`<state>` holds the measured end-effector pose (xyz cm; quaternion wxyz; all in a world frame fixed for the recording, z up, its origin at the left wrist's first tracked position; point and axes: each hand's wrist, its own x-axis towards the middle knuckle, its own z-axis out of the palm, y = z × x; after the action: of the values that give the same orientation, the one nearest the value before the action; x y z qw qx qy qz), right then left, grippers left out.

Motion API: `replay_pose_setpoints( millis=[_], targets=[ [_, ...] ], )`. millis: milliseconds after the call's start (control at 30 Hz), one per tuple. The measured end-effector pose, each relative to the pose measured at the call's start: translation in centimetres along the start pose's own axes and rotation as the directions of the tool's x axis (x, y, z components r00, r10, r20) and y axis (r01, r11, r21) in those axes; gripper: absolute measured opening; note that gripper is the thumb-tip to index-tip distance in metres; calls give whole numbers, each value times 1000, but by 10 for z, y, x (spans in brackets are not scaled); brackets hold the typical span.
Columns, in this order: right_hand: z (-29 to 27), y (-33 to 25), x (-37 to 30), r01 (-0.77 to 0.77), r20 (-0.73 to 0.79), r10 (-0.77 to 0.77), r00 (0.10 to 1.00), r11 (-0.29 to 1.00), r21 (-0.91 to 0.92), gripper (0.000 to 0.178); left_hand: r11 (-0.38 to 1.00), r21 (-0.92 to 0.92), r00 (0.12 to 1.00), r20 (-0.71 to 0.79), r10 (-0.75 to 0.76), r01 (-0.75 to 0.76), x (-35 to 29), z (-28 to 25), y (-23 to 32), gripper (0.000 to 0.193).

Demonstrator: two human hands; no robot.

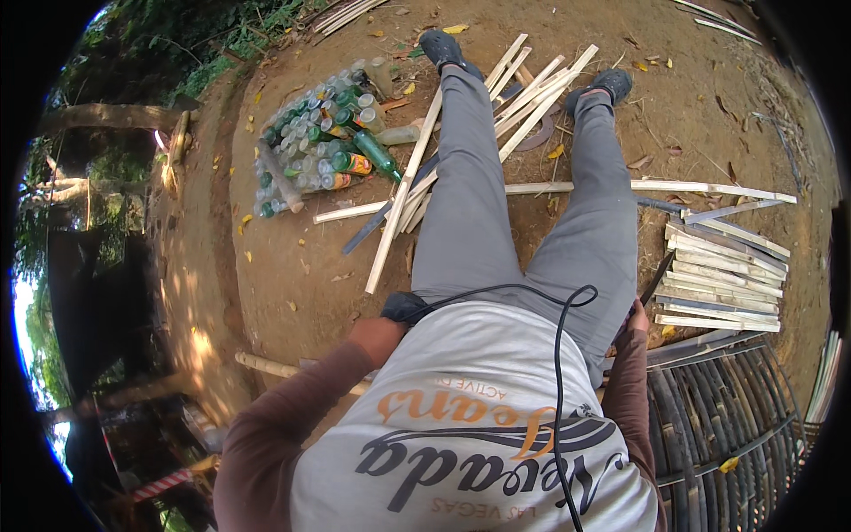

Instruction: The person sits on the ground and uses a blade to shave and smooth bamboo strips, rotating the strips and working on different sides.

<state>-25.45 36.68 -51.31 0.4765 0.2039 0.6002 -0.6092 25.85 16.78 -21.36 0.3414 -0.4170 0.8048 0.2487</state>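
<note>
My left hand wears a dark glove and rests beside my left hip. Its fingers are mostly hidden, so I cannot make out whether it holds anything. Beyond my right hip, my right hand is closed round the lower end of a dark long-bladed knife, whose handle is hidden in the grip. The blade points forward, just left of a stack of split bamboo strips. More pale bamboo strips lie crossed between and under my outstretched legs.
A heap of clear and green bottles lies on the dirt at left, with a short wooden stick on it. A dark slatted bamboo panel stands at lower right. A black cable loops across my lap. A bamboo pole lies at left.
</note>
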Motion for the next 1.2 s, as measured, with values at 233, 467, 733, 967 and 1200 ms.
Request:
replay_pose_setpoints(
  millis=[233, 467, 733, 967, 1200],
  targets=[
    [-21, 8, 2, -65, 54, 67, 996, 998, -25, 34, 994, 85, 974, 212, -83, 66, 15, 11, -5, 34],
    [-37, 26, 6, -55, 72, 54, 996, 998, 3, 38, 999, -18, 970, 240, 46, -43, -5, 27, -19, 42],
    [-44, 44, 11, -110, 71, 109, 992, 994, 11, 39, 918, -373, 989, -2, 146, -136, -11, 23, -34, 42],
    [-31, 42, -7, -97, 12, 97, 995, 995, -6, 40, 982, -155, 994, 59, -96, 104, 17, 25, -25, 33],
    [-26, 32, 1, -60, 46, 61, 997, 998, -24, 40, 1000, 23, 1000, -21, -9, 9, -8, 24, -9, 28]
  ],
)
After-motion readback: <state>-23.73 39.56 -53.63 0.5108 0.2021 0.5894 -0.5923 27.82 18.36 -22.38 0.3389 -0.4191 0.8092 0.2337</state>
